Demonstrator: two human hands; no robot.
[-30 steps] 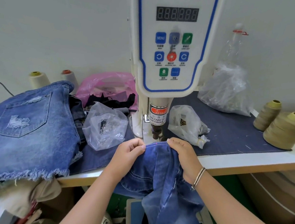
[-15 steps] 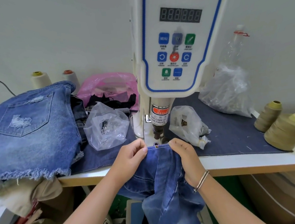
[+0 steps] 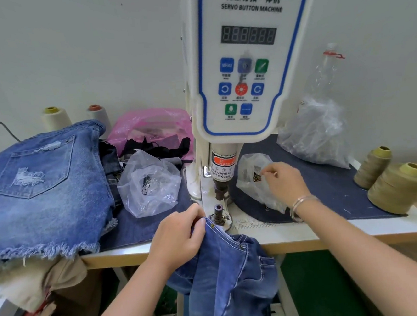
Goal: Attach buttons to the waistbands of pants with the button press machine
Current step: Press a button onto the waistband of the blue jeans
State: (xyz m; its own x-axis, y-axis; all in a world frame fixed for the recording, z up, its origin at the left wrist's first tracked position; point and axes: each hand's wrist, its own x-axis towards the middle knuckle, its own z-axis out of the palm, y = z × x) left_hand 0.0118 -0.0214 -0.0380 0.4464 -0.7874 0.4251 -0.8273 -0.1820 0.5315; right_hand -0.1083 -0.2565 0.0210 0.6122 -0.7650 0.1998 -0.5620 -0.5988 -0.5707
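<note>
L hand (image 3: 177, 237) is being kept curled, fingers pinching blue denim pants waistband (image 3: 217, 232); R hand (image 3: 285, 184), silver-bangled wrist, is being held fwd, thumb & forefinger pinched.

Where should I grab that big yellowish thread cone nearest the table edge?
Grip the big thread cone around its narrower upper part, coming down from above. It stands upright and tapers towards the top, its wide base sits flat on the table, and a second cone crowds its left side.

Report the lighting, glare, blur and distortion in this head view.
Head view: even, soft light with faint shadows; the machine panel is sharp and readable; mild sheen on the clear bags; wide-angle bending bows the table edge; the right hand is slightly soft.
</note>
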